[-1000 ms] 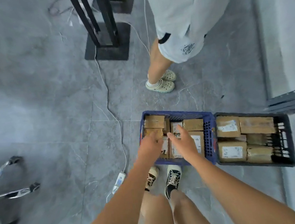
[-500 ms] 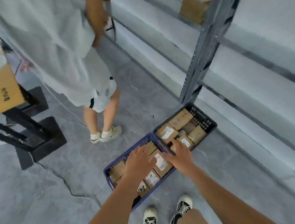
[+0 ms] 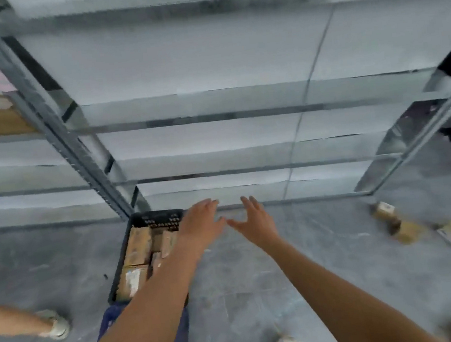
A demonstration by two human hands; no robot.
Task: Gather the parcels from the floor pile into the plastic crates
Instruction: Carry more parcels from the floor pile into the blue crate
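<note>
— Where's there room around the black crate?

— Bare floor to its right, out to loose parcels lying well apart; the shelving's lower edge runs just behind it.

— And the hands?

— Left hand over the crate's right rim, right hand beside it — both spread flat, holding nothing. Half a second ago they rested on boxes in the blue crate; now they've lifted clear.

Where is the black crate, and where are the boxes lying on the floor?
Black crate [image 3: 155,217]: head view, on its far wall.
Boxes on the floor [image 3: 407,231]: head view, on the middle box's top.
</note>
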